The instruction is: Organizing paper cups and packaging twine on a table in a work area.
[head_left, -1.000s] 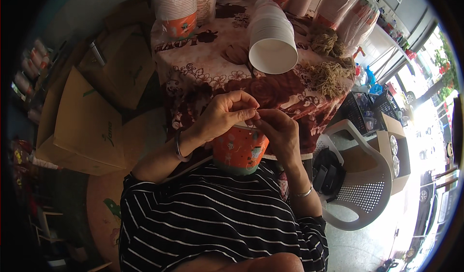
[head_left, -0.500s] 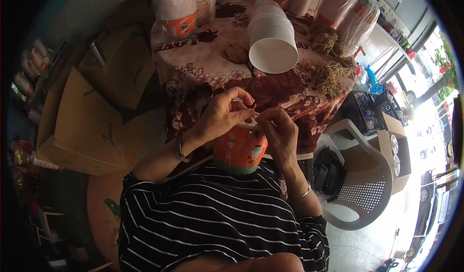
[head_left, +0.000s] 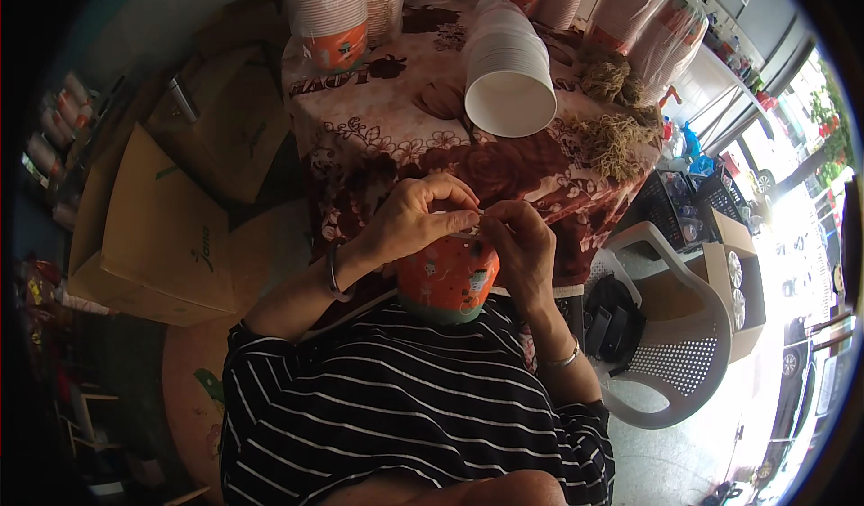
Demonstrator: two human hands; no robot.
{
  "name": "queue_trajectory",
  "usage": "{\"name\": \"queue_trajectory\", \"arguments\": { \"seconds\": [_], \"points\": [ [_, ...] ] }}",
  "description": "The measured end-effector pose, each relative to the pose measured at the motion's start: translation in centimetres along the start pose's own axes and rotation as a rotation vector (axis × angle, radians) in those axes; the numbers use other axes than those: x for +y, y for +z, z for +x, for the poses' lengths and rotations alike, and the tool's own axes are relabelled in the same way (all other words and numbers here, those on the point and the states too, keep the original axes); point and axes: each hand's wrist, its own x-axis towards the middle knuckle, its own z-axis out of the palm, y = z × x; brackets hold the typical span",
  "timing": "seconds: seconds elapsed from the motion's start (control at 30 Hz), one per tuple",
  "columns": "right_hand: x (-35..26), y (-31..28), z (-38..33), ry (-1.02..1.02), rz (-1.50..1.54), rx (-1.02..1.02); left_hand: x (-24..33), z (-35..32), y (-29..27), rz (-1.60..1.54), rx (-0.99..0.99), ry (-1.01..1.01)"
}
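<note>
An orange paper cup [head_left: 445, 277] with a green base and small printed figures stands upright close to my striped shirt. Over its rim, my left hand [head_left: 416, 214] is closed, thumb and fingertips pinched together. My right hand [head_left: 520, 236] is closed too, its fingertips meeting the left ones above the cup's far side. Something small and pale shows between the fingertips, too small to name. Most of the cup's rim is hidden by the hands. Farther out, a stack of white paper cups [head_left: 510, 92] lies on its side in clear plastic, its mouth facing me.
A flowered cloth [head_left: 378, 119] covers the table. Bundles of tan, stringy fibre [head_left: 612, 146] lie at its right. Wrapped cup stacks [head_left: 328, 20] line the back. Cardboard boxes [head_left: 162, 236] stand left; a plastic chair [head_left: 670, 344] with a black bag [head_left: 615, 322] is at right.
The left fingers have lowered and closed in toward the thumb, and a dark bit seen at their tips is out of sight. The right hand has barely moved; the cup stays in place.
</note>
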Motion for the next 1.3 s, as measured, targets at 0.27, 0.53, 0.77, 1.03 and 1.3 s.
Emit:
{"name": "queue_trajectory", "arguments": {
  "seconds": [0.27,0.53,0.77,1.03,1.3],
  "points": [
    [0.7,0.0,-0.1,-0.040,-0.047,0.004,-0.3,-0.2,0.4,0.148,0.021,0.121],
    [0.2,0.2,-0.3,-0.096,-0.182,0.002,-0.1,-0.1,0.6,0.147,0.064,0.136],
    [-0.4,0.5,-0.4,-0.025,-0.102,0.035,0.5,-0.3,0.1,-0.020,-0.003,-0.033],
    [-0.5,0.4,-0.4,-0.005,-0.093,0.025,1.2,-0.5,-0.2,-0.059,-0.050,-0.114],
    [0.8,0.3,-0.3,0.003,0.001,-0.009,0.6,0.5,-0.5,-0.544,-0.117,-0.320]
  ]
}}
